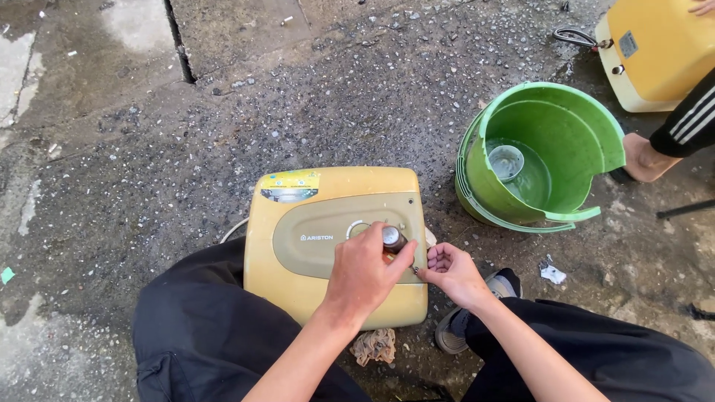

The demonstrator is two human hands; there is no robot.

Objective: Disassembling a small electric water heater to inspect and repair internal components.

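Note:
A yellow box-shaped water heater (328,186) with an olive front panel lies face up on the wet ground between my knees. My left hand (363,274) is closed around a dark tool handle with a shiny round end (392,237), held upright over the heater's dial ring (356,225). Just to its right, my right hand (451,272) has its fingers curled, the fingertips pinching a small metal piece (415,269) at the panel's right edge. What that piece is cannot be made out.
A green plastic bucket (588,126) with a broken rim holds water and a small cup (506,161) to the right. Another person's foot (644,158) and striped black leg stand by a second yellow heater (659,48). A crumpled rag (375,346) lies below my heater.

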